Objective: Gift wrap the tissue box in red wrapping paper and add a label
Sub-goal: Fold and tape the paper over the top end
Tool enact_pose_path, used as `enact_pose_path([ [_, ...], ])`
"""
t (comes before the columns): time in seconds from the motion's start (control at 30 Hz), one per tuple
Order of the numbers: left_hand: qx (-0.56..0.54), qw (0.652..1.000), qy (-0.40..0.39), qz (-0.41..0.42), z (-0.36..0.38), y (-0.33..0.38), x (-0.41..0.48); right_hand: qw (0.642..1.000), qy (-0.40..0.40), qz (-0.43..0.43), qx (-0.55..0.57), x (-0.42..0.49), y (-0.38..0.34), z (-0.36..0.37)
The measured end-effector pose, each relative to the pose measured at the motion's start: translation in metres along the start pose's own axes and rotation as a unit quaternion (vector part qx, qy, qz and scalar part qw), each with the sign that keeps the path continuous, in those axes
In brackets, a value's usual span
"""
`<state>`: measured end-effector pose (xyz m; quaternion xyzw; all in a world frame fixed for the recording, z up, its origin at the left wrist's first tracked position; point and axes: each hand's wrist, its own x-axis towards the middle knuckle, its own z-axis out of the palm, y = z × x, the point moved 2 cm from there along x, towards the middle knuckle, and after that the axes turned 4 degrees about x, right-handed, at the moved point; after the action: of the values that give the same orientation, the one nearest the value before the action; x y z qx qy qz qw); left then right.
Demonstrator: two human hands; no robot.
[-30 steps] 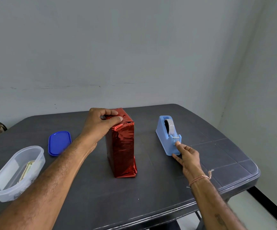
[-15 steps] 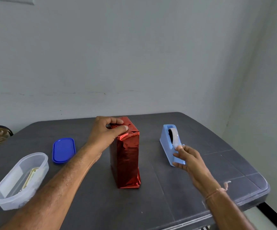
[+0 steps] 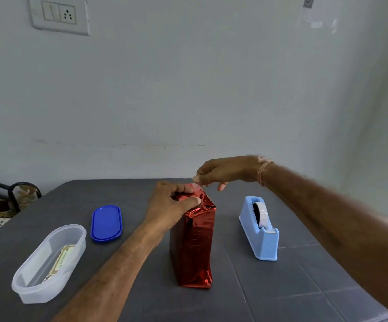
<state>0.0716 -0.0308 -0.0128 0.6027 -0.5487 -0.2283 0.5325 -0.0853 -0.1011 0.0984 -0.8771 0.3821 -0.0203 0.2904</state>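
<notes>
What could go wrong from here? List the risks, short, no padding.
1. The folds on top of the wrapped box are creased and held only by the left hand; easing off before taping may let them spring open.
2. The tape piece pinched by the right hand hangs close to the left hand and might stick to it.
3. The box stands on its narrow end; a sideways press could tip it.

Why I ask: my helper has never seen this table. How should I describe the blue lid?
On the dark grey table, find the tall red-wrapped box at the middle. Left of it, the blue lid lies flat, just beyond the clear plastic container. It alone is a deep blue flat oval; the tape dispenser right of the box is pale blue and upright.
</notes>
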Motion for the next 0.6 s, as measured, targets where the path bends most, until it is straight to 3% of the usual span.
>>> enact_pose_path([
  [0.33, 0.015, 1.000, 0.006, 0.009, 0.002, -0.007, 0.004, 0.989, -0.056, 0.043, -0.133, 0.016, -0.008, -0.001],
  [0.6, 0.036, 0.999, 0.019, 0.002, 0.004, -0.011, 0.006, 0.963, -0.037, 0.087, -0.254, 0.012, -0.016, 0.006],
])
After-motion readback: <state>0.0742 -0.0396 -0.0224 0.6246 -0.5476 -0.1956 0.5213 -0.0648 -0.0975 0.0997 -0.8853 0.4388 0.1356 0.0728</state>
